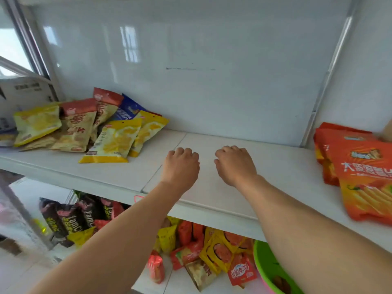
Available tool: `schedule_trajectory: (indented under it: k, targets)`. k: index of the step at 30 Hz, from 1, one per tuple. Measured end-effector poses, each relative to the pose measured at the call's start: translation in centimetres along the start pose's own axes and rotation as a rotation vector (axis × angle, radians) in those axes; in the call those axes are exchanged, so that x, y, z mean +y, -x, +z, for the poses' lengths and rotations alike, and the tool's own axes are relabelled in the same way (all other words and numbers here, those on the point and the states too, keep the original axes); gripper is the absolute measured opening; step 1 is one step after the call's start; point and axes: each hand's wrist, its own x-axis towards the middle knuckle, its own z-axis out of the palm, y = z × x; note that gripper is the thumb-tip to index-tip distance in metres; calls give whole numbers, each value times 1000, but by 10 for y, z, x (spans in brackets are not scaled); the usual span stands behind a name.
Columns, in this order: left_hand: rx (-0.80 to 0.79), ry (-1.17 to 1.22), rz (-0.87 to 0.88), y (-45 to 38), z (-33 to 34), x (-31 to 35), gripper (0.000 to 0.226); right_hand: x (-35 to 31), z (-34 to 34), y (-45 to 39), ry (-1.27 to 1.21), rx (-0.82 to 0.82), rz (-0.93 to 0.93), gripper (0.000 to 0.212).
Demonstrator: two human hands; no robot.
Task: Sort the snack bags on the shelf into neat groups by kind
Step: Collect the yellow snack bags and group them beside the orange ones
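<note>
On the upper shelf [212, 200], a heap of snack bags [84, 126] lies at the left end, overlapping one another, some reaching the back wall. A stack of larger snack bags [358, 164] lies at the right end, running out to the front edge. Between the two groups, both hands rest on the shelf's middle: the left hand [180, 166] just beside the right hand [235, 164], apart. On the lower shelf [176, 281] beneath, more bags [203, 251] lie jumbled, with a bowl [267, 268] to their right.
</note>
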Motion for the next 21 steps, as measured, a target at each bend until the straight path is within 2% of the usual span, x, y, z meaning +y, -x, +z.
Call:
schedule_trajectory:
  k: [6, 11, 16, 21]
  targets:
    - [-12, -39, -73, 14, 13, -102, 33, -94, 5, -59, -58, 5, -38, 31]
    - [13, 37, -227, 8, 27, -177, 33, -155, 13, -112, -154, 17, 0, 30]
    - [26, 272, -445, -16, 48, -230, 49, -200, 36, -165, -595, -43, 263, 48]
    - [-85, 516, -680, -39, 79, -268, 87, -228, 53, -213, -1022, -100, 598, 73]
